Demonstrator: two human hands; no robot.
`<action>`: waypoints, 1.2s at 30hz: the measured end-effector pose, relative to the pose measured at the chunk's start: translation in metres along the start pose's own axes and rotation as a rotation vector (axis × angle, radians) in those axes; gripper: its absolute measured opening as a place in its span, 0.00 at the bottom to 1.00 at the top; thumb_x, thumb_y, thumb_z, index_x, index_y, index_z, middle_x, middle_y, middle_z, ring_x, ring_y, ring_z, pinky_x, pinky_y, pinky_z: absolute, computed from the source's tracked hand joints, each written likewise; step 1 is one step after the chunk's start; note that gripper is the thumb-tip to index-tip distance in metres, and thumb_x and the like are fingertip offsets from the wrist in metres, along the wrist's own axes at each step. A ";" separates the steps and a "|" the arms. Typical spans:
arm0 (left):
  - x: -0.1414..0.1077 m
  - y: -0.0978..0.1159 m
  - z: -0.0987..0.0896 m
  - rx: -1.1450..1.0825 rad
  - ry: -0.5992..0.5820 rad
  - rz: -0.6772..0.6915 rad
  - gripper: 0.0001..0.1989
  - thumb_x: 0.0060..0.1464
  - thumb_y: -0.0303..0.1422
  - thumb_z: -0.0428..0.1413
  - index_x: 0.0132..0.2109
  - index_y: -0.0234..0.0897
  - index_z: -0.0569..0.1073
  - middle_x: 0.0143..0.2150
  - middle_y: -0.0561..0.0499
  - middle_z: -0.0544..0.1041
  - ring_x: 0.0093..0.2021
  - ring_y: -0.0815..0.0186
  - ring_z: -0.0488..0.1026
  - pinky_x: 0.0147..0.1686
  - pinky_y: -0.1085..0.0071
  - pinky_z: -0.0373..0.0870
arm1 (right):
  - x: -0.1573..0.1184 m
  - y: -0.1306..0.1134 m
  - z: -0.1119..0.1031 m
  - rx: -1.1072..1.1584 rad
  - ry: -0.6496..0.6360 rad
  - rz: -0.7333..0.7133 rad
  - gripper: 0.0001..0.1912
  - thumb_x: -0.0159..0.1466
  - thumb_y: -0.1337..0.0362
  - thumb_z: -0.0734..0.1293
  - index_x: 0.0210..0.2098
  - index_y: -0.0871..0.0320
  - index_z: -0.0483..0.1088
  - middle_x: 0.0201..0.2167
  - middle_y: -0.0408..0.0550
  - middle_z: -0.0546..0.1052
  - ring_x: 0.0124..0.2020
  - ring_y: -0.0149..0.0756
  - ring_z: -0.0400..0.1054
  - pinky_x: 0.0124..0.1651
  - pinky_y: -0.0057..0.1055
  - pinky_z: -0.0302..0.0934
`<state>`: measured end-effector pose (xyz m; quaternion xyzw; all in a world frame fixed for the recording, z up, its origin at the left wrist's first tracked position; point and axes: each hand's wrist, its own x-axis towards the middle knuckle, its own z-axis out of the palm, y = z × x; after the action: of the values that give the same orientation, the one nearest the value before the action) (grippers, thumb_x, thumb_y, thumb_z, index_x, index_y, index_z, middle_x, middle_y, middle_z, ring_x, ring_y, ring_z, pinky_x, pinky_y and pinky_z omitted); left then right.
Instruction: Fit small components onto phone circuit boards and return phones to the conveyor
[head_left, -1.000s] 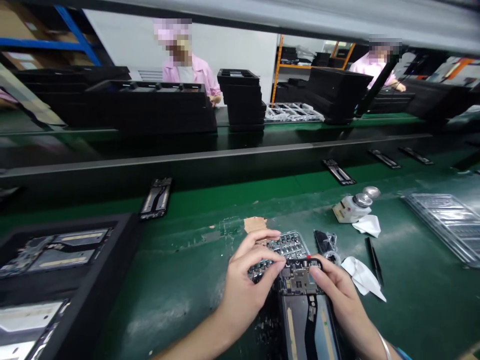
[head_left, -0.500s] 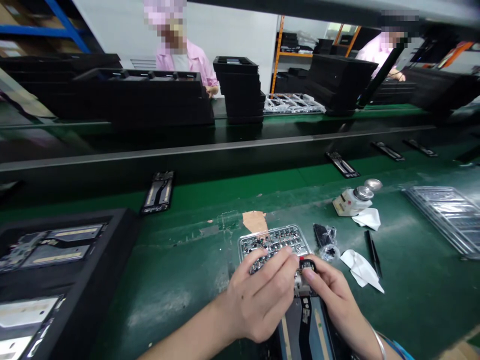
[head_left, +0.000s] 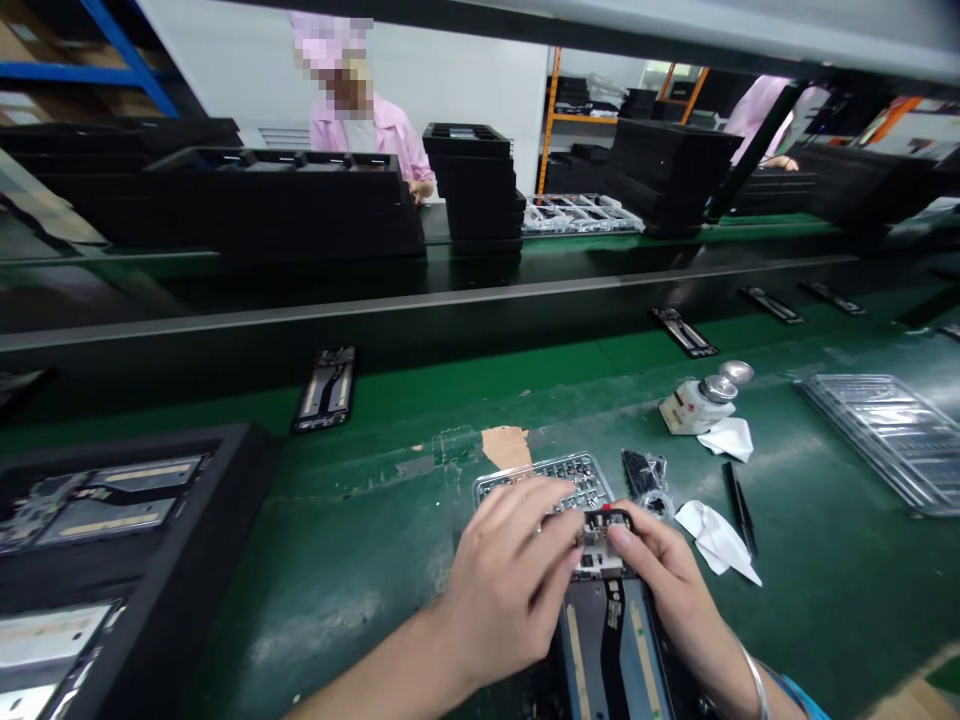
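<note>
An opened phone body [head_left: 589, 645] lies before me at the lower middle, its circuit parts and a black flex cable exposed. My right hand [head_left: 667, 575] grips its upper right corner, thumb on top. My left hand [head_left: 502, 575] is closed over the upper left edge, fingers curled together at the board; whatever its fingertips pinch is hidden. Just behind my hands is a clear plastic tray [head_left: 596, 475] of small metallic parts, partly covered by the left hand.
A dark foam tray [head_left: 232, 480] with phone bodies stands left. To the right are a dispenser bottle [head_left: 694, 408], white wipes [head_left: 716, 540], black tweezers [head_left: 739, 510], a small bagged part [head_left: 645, 475] and stacked clear trays [head_left: 885, 430]. Phone bodies [head_left: 326, 390] lie along the green strip behind.
My left hand has shifted slightly, its fingers now over the phone's upper left edge and covering more of the parts tray. The right hand keeps its grip. The phone on the strip moved slightly right.
</note>
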<state>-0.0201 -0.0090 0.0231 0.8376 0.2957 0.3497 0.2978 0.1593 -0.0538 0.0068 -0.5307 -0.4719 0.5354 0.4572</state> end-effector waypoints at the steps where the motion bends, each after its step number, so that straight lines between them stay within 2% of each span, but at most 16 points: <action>1: 0.001 0.001 0.003 -0.156 -0.003 -0.167 0.13 0.54 0.27 0.50 0.47 0.38 0.66 0.49 0.43 0.71 0.50 0.57 0.67 0.48 0.59 0.62 | 0.000 0.000 -0.001 0.005 0.005 0.007 0.09 0.63 0.58 0.61 0.36 0.55 0.69 0.30 0.42 0.70 0.31 0.33 0.63 0.35 0.25 0.60; 3: 0.003 0.001 0.010 -0.487 -0.072 -0.453 0.08 0.53 0.31 0.52 0.42 0.38 0.64 0.39 0.48 0.72 0.41 0.62 0.69 0.40 0.66 0.65 | 0.000 0.001 -0.002 -0.031 0.021 -0.003 0.09 0.63 0.57 0.61 0.35 0.56 0.68 0.28 0.42 0.69 0.29 0.32 0.62 0.32 0.25 0.59; 4: 0.004 0.000 0.014 -0.630 -0.125 -0.538 0.07 0.53 0.32 0.52 0.39 0.37 0.63 0.34 0.51 0.70 0.36 0.65 0.68 0.36 0.70 0.64 | 0.000 0.001 -0.003 -0.076 0.029 -0.022 0.10 0.62 0.57 0.61 0.34 0.56 0.68 0.27 0.42 0.69 0.28 0.32 0.61 0.31 0.25 0.58; 6: 0.004 -0.001 0.020 -0.794 -0.174 -0.607 0.06 0.52 0.32 0.52 0.36 0.37 0.61 0.29 0.56 0.65 0.31 0.69 0.64 0.31 0.74 0.60 | 0.002 0.001 -0.005 -0.205 0.042 -0.071 0.10 0.61 0.56 0.62 0.34 0.56 0.67 0.26 0.41 0.68 0.26 0.32 0.60 0.29 0.25 0.56; 9: 0.001 -0.003 0.026 -0.749 -0.164 -0.621 0.07 0.50 0.31 0.54 0.37 0.37 0.62 0.28 0.57 0.60 0.29 0.71 0.58 0.29 0.76 0.55 | 0.005 0.000 -0.006 -0.392 0.054 -0.107 0.09 0.60 0.57 0.62 0.28 0.56 0.65 0.23 0.41 0.65 0.25 0.32 0.59 0.28 0.26 0.54; 13: -0.003 -0.004 0.026 -0.685 -0.170 -0.592 0.08 0.50 0.31 0.54 0.39 0.38 0.63 0.28 0.57 0.60 0.30 0.70 0.57 0.29 0.75 0.53 | 0.006 -0.002 -0.004 -0.485 0.051 -0.096 0.10 0.60 0.60 0.61 0.25 0.56 0.62 0.20 0.39 0.62 0.23 0.31 0.56 0.27 0.26 0.52; 18: -0.002 -0.003 0.023 -0.668 -0.169 -0.562 0.07 0.54 0.34 0.51 0.39 0.37 0.64 0.25 0.59 0.56 0.26 0.71 0.53 0.26 0.75 0.49 | 0.004 -0.006 -0.001 -0.480 0.008 -0.145 0.10 0.61 0.61 0.59 0.24 0.56 0.60 0.21 0.39 0.61 0.24 0.31 0.56 0.27 0.25 0.51; 22: -0.001 -0.002 0.023 -0.622 -0.143 -0.561 0.05 0.54 0.34 0.51 0.36 0.37 0.65 0.23 0.59 0.55 0.25 0.72 0.51 0.25 0.75 0.48 | 0.004 -0.007 0.000 -0.486 -0.013 -0.182 0.10 0.61 0.63 0.59 0.24 0.56 0.60 0.20 0.39 0.61 0.24 0.30 0.56 0.27 0.25 0.51; 26: -0.001 -0.003 0.023 -0.643 -0.159 -0.565 0.05 0.53 0.32 0.51 0.32 0.36 0.63 0.22 0.60 0.53 0.24 0.72 0.50 0.23 0.75 0.46 | 0.002 -0.004 0.000 -0.498 -0.046 -0.155 0.10 0.61 0.63 0.59 0.24 0.56 0.59 0.20 0.39 0.61 0.24 0.31 0.55 0.27 0.26 0.51; 31: 0.003 -0.006 0.019 -0.656 -0.186 -0.568 0.08 0.52 0.34 0.53 0.30 0.36 0.62 0.22 0.59 0.55 0.23 0.73 0.52 0.23 0.76 0.48 | 0.000 0.000 0.002 -0.442 -0.041 -0.151 0.10 0.62 0.62 0.59 0.24 0.56 0.60 0.21 0.39 0.61 0.24 0.31 0.54 0.27 0.25 0.50; 34: 0.003 -0.003 0.017 -0.569 -0.205 -0.593 0.09 0.53 0.37 0.52 0.37 0.37 0.65 0.24 0.57 0.64 0.25 0.70 0.61 0.25 0.75 0.55 | 0.000 0.001 0.000 -0.350 0.010 -0.114 0.11 0.62 0.60 0.60 0.25 0.57 0.61 0.21 0.39 0.60 0.24 0.30 0.54 0.27 0.25 0.50; 36: 0.000 0.004 0.017 -0.397 -0.176 -0.569 0.21 0.50 0.42 0.55 0.50 0.41 0.63 0.38 0.50 0.72 0.38 0.61 0.68 0.36 0.68 0.63 | 0.002 0.002 -0.004 -0.259 0.095 -0.074 0.11 0.62 0.58 0.61 0.26 0.56 0.61 0.21 0.38 0.60 0.23 0.29 0.54 0.26 0.24 0.50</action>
<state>-0.0056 -0.0167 0.0159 0.6744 0.4168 0.2299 0.5644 0.1634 -0.0524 0.0047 -0.5922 -0.5341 0.4270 0.4262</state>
